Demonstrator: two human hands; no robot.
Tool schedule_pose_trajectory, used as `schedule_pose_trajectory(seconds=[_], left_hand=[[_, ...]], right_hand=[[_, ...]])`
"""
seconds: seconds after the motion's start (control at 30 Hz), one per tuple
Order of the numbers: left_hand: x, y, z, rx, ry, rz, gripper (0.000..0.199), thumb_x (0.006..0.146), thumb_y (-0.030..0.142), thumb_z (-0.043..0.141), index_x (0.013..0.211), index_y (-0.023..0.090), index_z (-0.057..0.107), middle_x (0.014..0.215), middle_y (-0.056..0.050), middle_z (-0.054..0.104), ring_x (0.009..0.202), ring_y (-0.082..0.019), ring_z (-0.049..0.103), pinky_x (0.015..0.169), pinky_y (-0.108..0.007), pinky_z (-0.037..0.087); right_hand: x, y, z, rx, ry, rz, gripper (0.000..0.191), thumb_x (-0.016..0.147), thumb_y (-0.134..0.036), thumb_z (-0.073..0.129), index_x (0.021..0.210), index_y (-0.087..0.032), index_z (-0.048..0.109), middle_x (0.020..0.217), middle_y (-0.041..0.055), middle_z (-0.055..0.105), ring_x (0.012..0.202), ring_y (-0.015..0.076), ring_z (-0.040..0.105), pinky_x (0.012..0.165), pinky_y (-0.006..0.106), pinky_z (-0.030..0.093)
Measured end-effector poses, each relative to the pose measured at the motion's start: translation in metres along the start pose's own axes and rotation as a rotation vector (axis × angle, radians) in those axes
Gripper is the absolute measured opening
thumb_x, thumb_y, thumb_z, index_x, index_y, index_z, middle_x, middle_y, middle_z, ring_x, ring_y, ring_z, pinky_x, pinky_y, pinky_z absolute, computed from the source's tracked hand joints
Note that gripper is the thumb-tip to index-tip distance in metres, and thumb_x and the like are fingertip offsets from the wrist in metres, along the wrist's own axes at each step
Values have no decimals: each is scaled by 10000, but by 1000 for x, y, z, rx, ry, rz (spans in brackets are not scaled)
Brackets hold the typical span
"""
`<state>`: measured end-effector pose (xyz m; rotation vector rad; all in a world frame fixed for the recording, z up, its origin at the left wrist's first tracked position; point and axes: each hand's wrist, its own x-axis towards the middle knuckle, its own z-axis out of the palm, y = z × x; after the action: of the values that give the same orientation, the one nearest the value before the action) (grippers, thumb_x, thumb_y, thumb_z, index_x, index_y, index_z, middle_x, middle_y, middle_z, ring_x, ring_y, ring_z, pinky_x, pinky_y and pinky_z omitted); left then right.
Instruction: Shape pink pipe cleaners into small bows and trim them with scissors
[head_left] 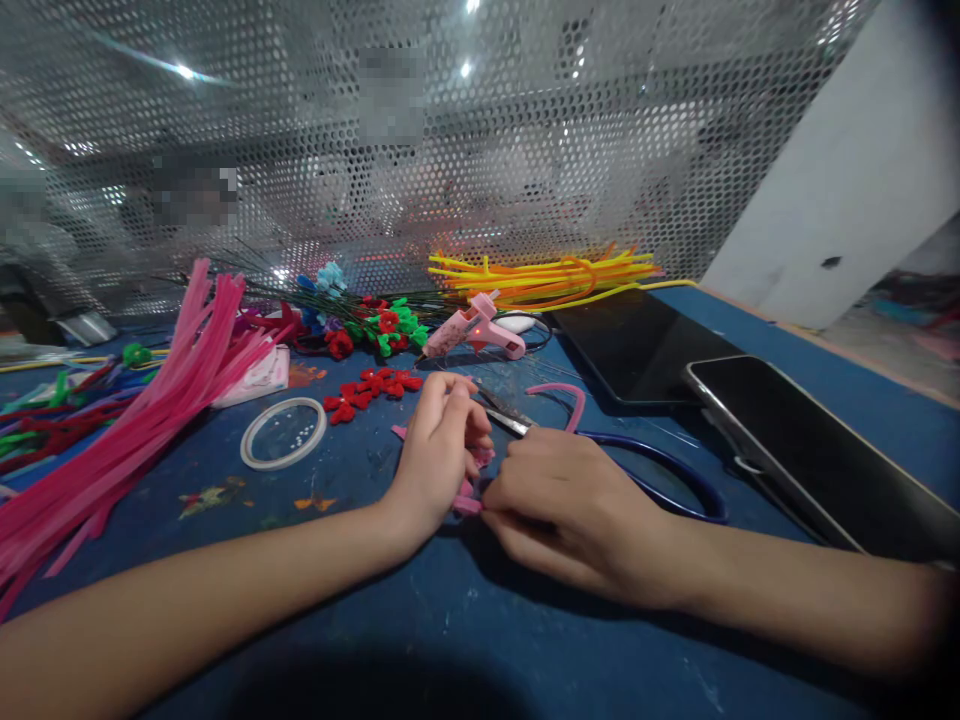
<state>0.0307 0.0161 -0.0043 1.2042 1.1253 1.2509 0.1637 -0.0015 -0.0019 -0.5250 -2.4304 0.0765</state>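
My left hand [444, 440] is closed, its fingers curled round a pink pipe cleaner [466, 503] that shows below them. Beside it, my right hand [570, 510] is closed on the same pink piece, fingertips near its end; much of the piece is hidden by my fingers. Scissors with dark blue handles [667, 462] lie on the table behind my right hand, their blades partly covered. A bent pink pipe cleaner [574, 395] curves next to them. Small red fuzzy flowers [367, 392] rest beyond my left hand.
A pink glue gun [472, 328] stands behind my hands, its light lit. To the left lie a white ring [247, 440] and a bundle of pink pipe cleaners [150, 420]. Yellow pipe cleaners [540, 278] are at the back. A tablet [645, 345] and a phone [817, 450] lie right.
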Motion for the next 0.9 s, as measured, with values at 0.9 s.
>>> schedule_pose_trajectory(seconds=[0.9], left_hand=[[-4, -4, 1, 109, -10, 81, 155, 881, 345, 313, 839, 212, 381, 581, 55, 450, 463, -81, 464, 350, -141, 357]], right_hand=[[-4, 1, 8, -96, 34, -129, 254, 844, -168, 417, 626, -165, 548, 556, 1, 534, 541, 114, 423, 543, 272, 264]])
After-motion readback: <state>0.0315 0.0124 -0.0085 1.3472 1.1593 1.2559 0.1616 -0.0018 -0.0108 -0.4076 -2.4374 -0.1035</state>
